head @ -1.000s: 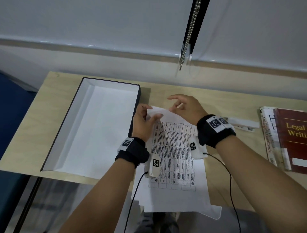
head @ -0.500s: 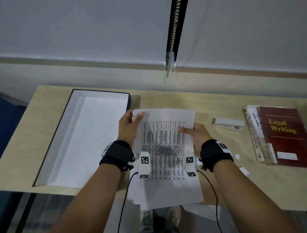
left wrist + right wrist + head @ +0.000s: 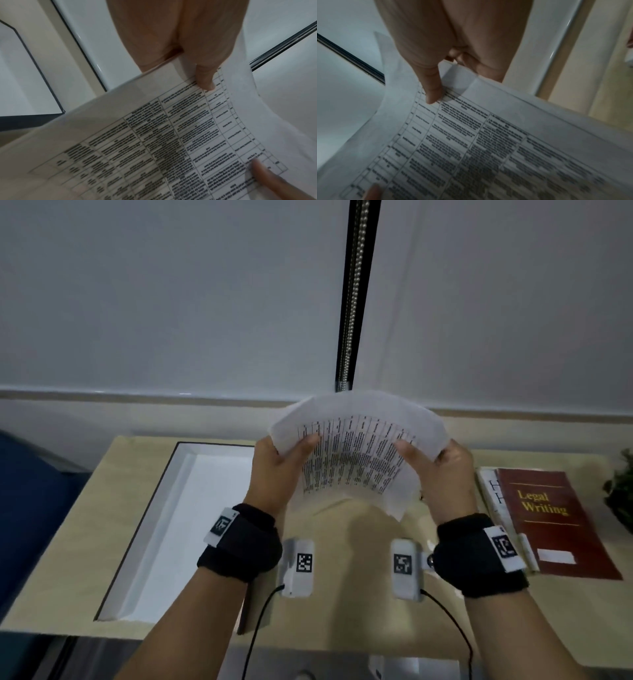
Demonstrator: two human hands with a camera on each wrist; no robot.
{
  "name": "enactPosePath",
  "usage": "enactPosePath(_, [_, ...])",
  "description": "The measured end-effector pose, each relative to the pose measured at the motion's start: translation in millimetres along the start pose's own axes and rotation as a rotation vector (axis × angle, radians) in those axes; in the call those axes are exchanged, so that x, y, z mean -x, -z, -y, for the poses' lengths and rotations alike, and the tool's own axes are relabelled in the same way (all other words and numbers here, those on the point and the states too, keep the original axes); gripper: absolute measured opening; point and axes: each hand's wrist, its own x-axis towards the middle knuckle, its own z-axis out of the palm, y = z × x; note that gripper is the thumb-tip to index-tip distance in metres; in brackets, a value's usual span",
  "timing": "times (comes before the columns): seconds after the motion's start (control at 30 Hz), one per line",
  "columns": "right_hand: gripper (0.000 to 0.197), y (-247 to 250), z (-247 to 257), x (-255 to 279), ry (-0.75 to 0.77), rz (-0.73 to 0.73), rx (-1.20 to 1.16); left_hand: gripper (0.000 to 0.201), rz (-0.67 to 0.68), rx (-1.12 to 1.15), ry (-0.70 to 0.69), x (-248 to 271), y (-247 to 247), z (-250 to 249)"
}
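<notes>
We grip the papers by both side edges, left hand and right hand curled round them, above the desk, long axis 12 to 6, the box at 9 o'clock, nearer our left.

**Hidden and unreadable**

The print on the papers is too blurred to read in any view. The fingers of the left hand and right hand are hidden behind them. A plant is cut off at the right edge. The red book covers most of the white book.
</notes>
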Motion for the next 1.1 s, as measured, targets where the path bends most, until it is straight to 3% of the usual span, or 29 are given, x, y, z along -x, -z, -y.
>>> enactPosePath(0.1, [0.025,4,-9,10,0.025,0.038,0.034,0.016,0.042,-0.001,0.043,5,-1,9])
enactPosePath(0.2, [0.024,8,-36,8,-0.074,0.089,0.105,0.008,0.029,-0.001,0.186,14,-1,30])
enactPosePath(0.27, [0.022,8,-47,6,-0.128,0.107,0.165,0.019,0.011,0.022,0.229,17,0,39])
enactPosePath(0.6, [0.028,21,-50,-2,-0.198,0.138,0.126,0.024,-0.011,0.017,0.158,14,10,39])
enactPosePath(0.7, [0.028,8,-48,-2,-0.161,0.125,0.094,0.026,-0.034,0.066,0.184,15,2,40])
enactPosePath(0.87, [0.029,7,-42,-3,-0.083,0.101,0.070,0.026,-0.108,0.107,0.107,9,2,38])
enactPosePath(1.0, [0.030,13,-60,5,-0.156,0.122,0.118,0.036,-0.097,0.021,0.124,16,4,53])
enactPosePath(1.1, [0.025,15,-63,4,-0.212,0.094,0.094,0.033,-0.087,-0.046,0.103,17,5,59])
